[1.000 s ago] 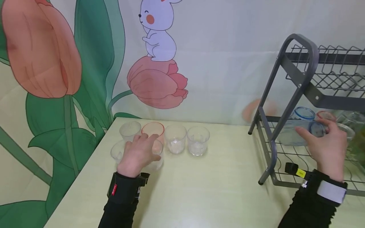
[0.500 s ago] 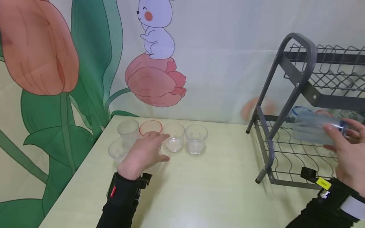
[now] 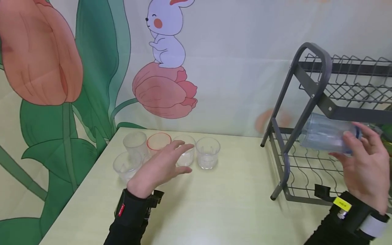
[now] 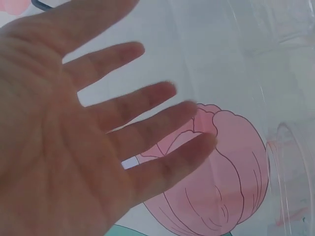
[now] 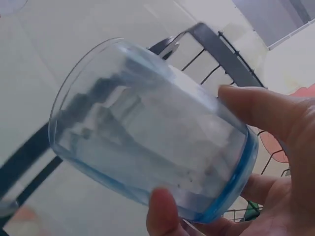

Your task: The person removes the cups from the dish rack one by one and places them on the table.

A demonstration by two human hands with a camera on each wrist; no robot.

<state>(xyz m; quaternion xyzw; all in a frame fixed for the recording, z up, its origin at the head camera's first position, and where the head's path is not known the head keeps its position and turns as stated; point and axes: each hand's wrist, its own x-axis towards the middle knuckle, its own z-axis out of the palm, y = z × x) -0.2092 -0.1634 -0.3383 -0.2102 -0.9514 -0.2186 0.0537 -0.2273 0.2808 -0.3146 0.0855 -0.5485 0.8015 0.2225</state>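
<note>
My right hand [image 3: 365, 170] holds a clear, blue-tinted drinking glass [image 3: 324, 132] tipped on its side, at the lower level of the rack. In the right wrist view the thumb and fingers grip the blue end of the glass [image 5: 152, 132], and its other end faces away from the palm. My left hand [image 3: 162, 166] hovers over the table with spread fingers, holding nothing; its bare palm shows in the left wrist view. Around it stand a red-rimmed glass [image 3: 157, 144] and several clear glasses [image 3: 208, 153], upright. The left hand hides part of this group.
A grey two-level wire rack [image 3: 286, 163] stands on the right of the pale table [image 3: 232, 204]. Its upper basket [image 3: 355, 81] overhangs the right hand. A printed cloth [image 3: 226, 68] with a rabbit and tulips hangs behind. Something green [image 3: 387, 132] shows at the right edge.
The right hand has taken hold of the glass in the rack, drawn it right, then shifted slightly back left. The left hand has moved a little right, away from the glass it was over.
</note>
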